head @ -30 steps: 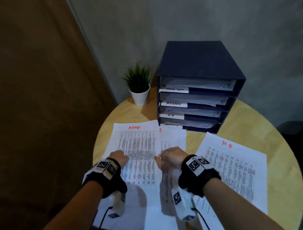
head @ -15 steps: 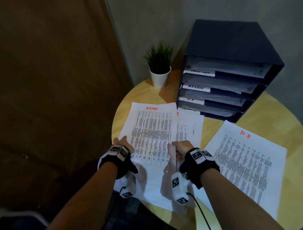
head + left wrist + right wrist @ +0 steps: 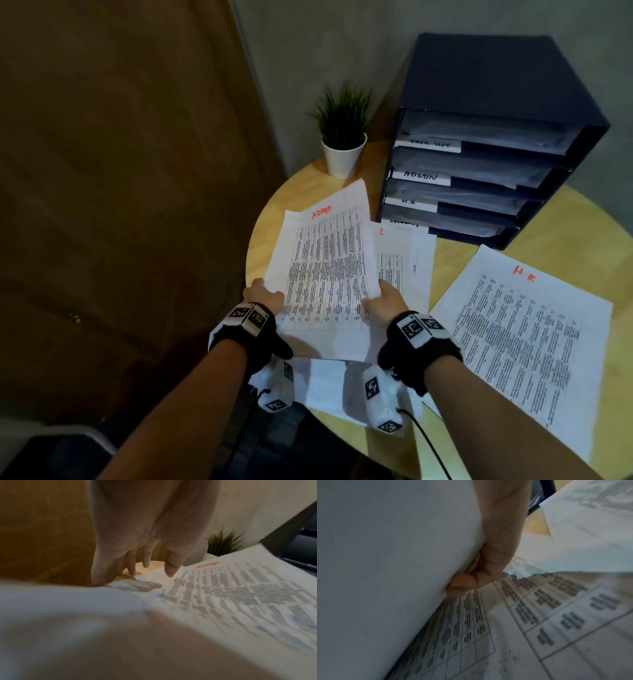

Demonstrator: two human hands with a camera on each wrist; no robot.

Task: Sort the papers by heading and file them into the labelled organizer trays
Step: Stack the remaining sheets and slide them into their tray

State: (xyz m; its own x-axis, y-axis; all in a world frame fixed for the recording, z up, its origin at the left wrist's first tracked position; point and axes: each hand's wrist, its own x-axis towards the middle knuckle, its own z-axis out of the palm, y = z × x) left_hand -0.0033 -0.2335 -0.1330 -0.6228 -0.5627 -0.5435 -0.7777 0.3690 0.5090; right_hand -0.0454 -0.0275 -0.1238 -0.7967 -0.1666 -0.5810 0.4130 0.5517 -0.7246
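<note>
A printed sheet headed ADMIN (image 3: 329, 267) is lifted off the round table, its far corner curling up. My left hand (image 3: 263, 294) holds its left edge, thumb on top (image 3: 171, 568), in the left wrist view. My right hand (image 3: 383, 301) pinches the right edge, fingers curled under the blank underside (image 3: 385, 561) of the sheet. Another tabled sheet (image 3: 404, 260) lies flat beneath. A sheet headed H.R (image 3: 513, 342) lies to the right. The dark blue organizer (image 3: 479, 85) stands behind, with tray labels ADMIN (image 3: 420, 177) and H.R (image 3: 409, 202); the top and bottom labels are unreadable.
A small potted plant (image 3: 343, 137) stands left of the organizer, close to the lifted sheet's far corner. The wooden table (image 3: 565, 222) ends in a curved edge on the left, with a brown wall beyond. All the organizer trays hold papers.
The ADMIN sheet lay flat under both hands; now both hands have taken its side edges and raised it off the sheet below, tilting it toward the organizer.
</note>
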